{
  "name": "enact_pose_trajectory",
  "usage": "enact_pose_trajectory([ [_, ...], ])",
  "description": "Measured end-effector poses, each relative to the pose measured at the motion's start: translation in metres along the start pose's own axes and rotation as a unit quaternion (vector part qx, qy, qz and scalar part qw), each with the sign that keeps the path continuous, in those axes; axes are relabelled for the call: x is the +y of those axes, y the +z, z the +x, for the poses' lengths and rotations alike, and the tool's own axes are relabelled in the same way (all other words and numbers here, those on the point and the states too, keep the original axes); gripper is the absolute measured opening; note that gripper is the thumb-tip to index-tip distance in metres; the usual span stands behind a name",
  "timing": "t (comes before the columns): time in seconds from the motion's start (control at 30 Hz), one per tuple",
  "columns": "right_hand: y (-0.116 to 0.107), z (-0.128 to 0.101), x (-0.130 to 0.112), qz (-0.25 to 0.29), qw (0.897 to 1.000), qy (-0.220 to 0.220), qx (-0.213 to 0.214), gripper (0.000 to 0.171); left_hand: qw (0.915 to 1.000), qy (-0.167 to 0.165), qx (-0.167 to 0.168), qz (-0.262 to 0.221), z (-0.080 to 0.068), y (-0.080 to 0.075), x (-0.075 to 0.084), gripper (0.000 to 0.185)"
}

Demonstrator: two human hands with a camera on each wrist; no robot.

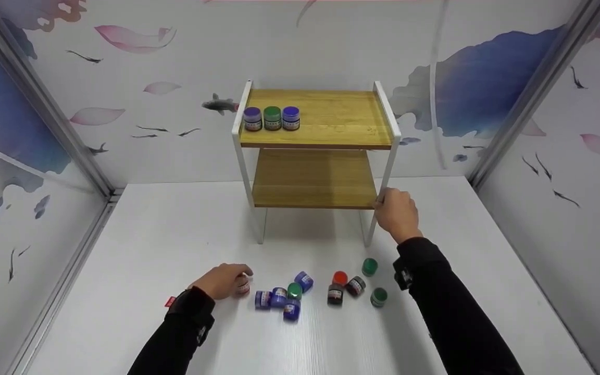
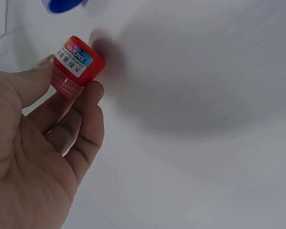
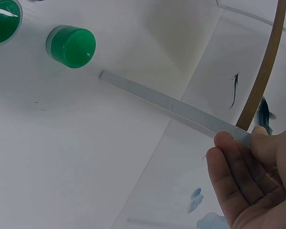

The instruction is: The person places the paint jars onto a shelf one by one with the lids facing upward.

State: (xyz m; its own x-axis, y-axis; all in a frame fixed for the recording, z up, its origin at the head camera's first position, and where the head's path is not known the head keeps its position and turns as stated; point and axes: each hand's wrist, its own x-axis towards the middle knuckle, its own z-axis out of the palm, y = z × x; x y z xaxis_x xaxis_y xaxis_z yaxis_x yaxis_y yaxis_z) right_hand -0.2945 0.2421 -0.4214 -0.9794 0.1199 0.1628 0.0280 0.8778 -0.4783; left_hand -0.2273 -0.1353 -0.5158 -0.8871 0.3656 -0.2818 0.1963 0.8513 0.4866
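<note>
My left hand [image 1: 237, 278] rests low on the white table [image 1: 149, 234] and pinches a small red paint jar [image 2: 77, 61] between thumb and fingers [image 2: 93, 95]; the jar's label faces the left wrist camera. My right hand [image 1: 385, 201] holds the front right leg [image 3: 171, 107] of a two-tier wooden shelf [image 1: 315, 179], thumb and fingertips [image 3: 225, 142] on either side of the white bar. On the top tier [image 1: 331, 120] three jars stand in a row: purple [image 1: 252, 119], green [image 1: 272, 118], blue [image 1: 290, 118].
Several loose jars lie on the table between my arms: a blue cluster [image 1: 279, 298] with a green one [image 1: 294, 290], then a red-lidded jar [image 1: 339, 278], dark jars [image 1: 355, 285] and two green ones [image 1: 369, 266], [image 1: 378, 297]. Patterned walls enclose the table on three sides.
</note>
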Motion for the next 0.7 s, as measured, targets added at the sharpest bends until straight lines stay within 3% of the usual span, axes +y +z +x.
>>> enact_pose_trajectory([
  [0.33, -0.0003, -0.0007, -0.0003, -0.002, 1.0, 0.003, -0.003, 0.016, 0.9998, -0.012, -0.012, 0.004, 0.0026, -0.0006, 0.0001, 0.019],
  [0.7, 0.0, -0.0001, -0.0014, -0.005, 1.0, 0.016, -0.008, 0.017, 0.9999, 0.0, -0.01, 0.011, 0.0, -0.0037, 0.0026, 0.02],
])
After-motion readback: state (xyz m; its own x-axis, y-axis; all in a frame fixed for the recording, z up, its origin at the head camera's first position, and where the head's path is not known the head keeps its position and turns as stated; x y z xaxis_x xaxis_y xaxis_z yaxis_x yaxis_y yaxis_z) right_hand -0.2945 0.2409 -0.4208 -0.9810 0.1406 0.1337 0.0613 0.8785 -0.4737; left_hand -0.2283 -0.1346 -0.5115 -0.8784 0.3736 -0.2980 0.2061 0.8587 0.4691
